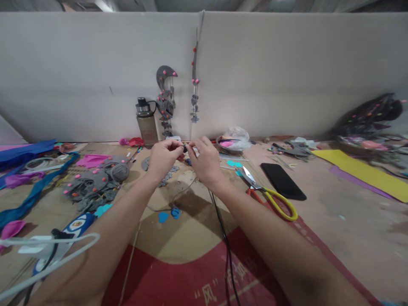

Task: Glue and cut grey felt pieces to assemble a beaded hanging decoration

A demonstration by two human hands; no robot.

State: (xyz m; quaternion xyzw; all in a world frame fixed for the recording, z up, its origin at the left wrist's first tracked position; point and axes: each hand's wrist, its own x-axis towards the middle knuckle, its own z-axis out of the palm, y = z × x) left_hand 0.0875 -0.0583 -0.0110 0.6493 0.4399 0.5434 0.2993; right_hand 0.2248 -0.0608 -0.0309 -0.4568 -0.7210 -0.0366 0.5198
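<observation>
My left hand (163, 159) and my right hand (205, 161) meet above the far part of the cardboard. Both are closed, thumb and fingers pinched around a small dark thing (185, 148) whose kind I cannot make out. A thin grey cord (186, 188) runs down from near my right hand to the board. Near its lower end lie a blue felt heart (163, 217) and another small blue felt piece (175, 213). Grey felt cutouts (165, 180) rest under my left hand. Scissors with yellow and red handles (267, 193) lie to the right of my right forearm.
A black phone (283, 181) lies beyond the scissors. Grey felt with pink balls (98, 180) and blue strips (38, 182) cover the left. A bottle (147, 125) stands against the wall, near hanging grey felt ornaments (165, 102). A black cable (225, 233) crosses the cardboard (178, 238).
</observation>
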